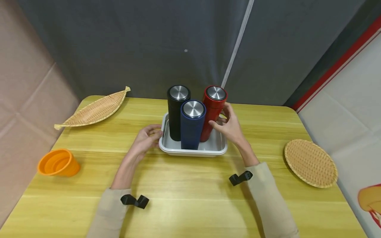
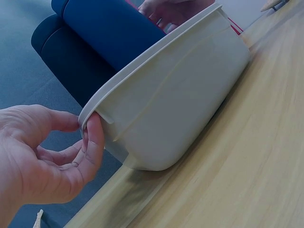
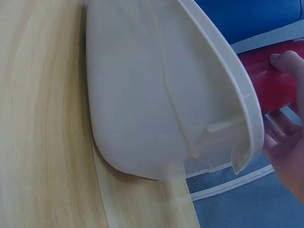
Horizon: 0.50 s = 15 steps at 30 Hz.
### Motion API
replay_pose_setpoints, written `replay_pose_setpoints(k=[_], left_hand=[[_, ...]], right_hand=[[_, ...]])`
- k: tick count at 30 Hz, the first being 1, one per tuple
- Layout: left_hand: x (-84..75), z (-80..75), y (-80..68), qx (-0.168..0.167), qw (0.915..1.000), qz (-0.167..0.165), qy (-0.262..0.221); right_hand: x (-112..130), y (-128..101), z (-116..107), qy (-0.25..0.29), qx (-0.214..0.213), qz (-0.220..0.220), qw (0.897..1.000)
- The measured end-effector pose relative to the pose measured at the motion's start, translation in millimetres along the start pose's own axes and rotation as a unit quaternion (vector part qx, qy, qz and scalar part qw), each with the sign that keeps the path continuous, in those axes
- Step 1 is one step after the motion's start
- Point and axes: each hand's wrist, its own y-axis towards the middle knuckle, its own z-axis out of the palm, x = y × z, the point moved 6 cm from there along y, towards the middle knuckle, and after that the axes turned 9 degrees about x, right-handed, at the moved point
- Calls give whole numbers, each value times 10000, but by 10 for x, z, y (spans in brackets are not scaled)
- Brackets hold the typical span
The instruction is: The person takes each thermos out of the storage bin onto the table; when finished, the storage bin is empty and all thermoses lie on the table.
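**Grey tub steadied at one corner while the red flask is gripped**

Grey plastic is what the left hand (image 1: 147, 136) is closed on: the rim of a shallow tub (image 1: 192, 152) is pinched at its near left corner, the thumb laid over the lip and the curled fingers (image 2: 93, 142) tucked beneath it, as the left wrist view shows. Held so, the tub is judged to be braced against sliding on the wooden worktop (image 1: 190, 198) while something inside it is handled.

Three upright flasks with brushed metal lids are stood close together in the tub. The red flask (image 1: 212, 110) is nearest the right hand (image 1: 230, 125), whose fingers are curled about its lower body from the outer side, the thumb laid across the front; a fingertip (image 3: 285, 61) is seen pressed on the red wall just above the tub's rim. The grip is taken low, probably because the navy flask (image 1: 191, 125) is packed against the red one just beyond the thumb and leaves little room higher up. Behind the navy one, on the side toward the left fingers, the black flask (image 1: 177, 110) is stood.

Well away from the left fingers, an orange collapsible cup (image 1: 58, 162) and a boat-shaped woven tray (image 1: 93, 110) are set on the worktop; a round woven tray (image 1: 311, 163) is laid well out beyond the right wrist.
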Motion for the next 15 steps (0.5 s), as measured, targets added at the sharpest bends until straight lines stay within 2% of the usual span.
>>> replay_pose_setpoints(k=[4, 8, 12, 15], left_hand=[[2, 13, 7, 23, 10000, 13, -32], [2, 16, 13, 4, 10000, 11, -12], [6, 10, 11, -20, 10000, -9, 0], [5, 9, 5, -14, 10000, -15, -10]], right_hand=[[-106, 13, -58, 92, -82, -56, 9999], [-217, 31, -129, -49, -173, -180, 9997], [-175, 18, -156, -152, -299, -239, 9992], [-56, -9, -161, -163, -407, -218, 9988]])
